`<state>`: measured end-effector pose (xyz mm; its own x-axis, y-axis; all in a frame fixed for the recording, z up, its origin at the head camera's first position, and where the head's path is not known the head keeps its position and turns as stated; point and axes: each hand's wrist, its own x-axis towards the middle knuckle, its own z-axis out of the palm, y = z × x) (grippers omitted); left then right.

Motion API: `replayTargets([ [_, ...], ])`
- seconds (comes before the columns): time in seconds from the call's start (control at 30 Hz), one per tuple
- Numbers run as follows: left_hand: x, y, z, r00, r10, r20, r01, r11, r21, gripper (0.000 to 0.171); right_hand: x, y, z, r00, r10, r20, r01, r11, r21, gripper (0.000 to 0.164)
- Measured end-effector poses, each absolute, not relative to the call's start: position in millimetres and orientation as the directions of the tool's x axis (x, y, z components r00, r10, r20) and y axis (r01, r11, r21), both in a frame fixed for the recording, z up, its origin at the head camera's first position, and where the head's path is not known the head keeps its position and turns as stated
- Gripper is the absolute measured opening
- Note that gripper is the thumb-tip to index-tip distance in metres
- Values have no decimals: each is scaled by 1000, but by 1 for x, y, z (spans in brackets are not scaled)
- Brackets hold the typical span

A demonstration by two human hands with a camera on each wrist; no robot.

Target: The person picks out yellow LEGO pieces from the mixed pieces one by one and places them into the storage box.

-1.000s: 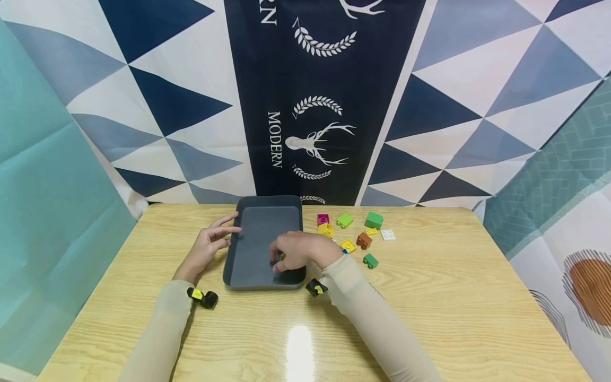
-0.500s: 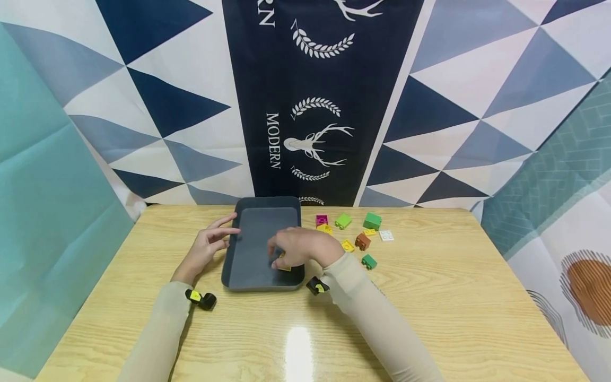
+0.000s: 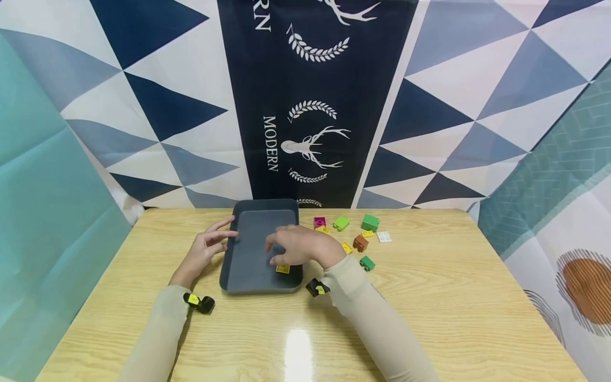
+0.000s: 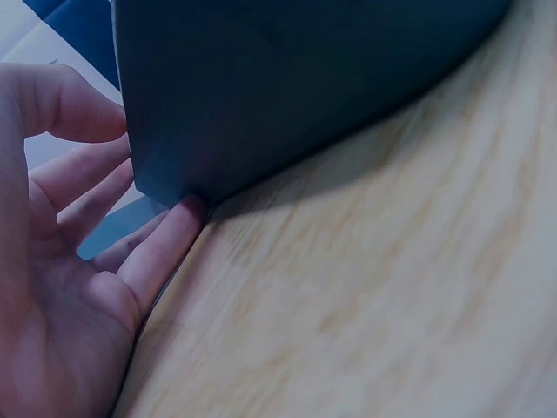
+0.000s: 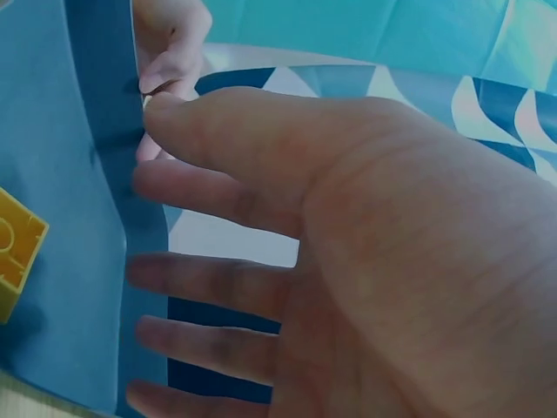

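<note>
A dark grey tray (image 3: 253,239) lies on the wooden table, its left side touched by my left hand (image 3: 200,254). In the left wrist view the fingertips (image 4: 178,218) rest against the tray's outer wall. My right hand (image 3: 305,246) hovers over the tray's right side, holding nothing; in the right wrist view its fingers (image 5: 213,348) are spread and straight. A yellow toy brick (image 3: 283,269) lies on the tray floor just below the right hand, studs hidden and hollow underside showing in the right wrist view.
Right of the tray lie several loose bricks: magenta (image 3: 319,222), lime (image 3: 341,223), green (image 3: 369,222), brown (image 3: 360,243), a smaller green one (image 3: 367,263) and a flat white one (image 3: 384,236), with yellow ones (image 3: 347,247) among them. A patterned cloth wall (image 3: 305,159) rises behind the table.
The right hand has let go of the yellow brick, which now shows on the tray floor, and its fingers have straightened. The left hand stays at the tray's side.
</note>
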<state>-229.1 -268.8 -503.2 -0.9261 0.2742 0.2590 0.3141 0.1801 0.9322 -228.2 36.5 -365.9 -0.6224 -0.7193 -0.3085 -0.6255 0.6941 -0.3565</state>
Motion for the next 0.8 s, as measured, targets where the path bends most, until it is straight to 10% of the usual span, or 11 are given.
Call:
replayTargets([
  [0.8,-231,-268,-503,-940,258,225,277,189,942,39,-229,53,-381,-681,-719,-137,-641,677,-363,36],
])
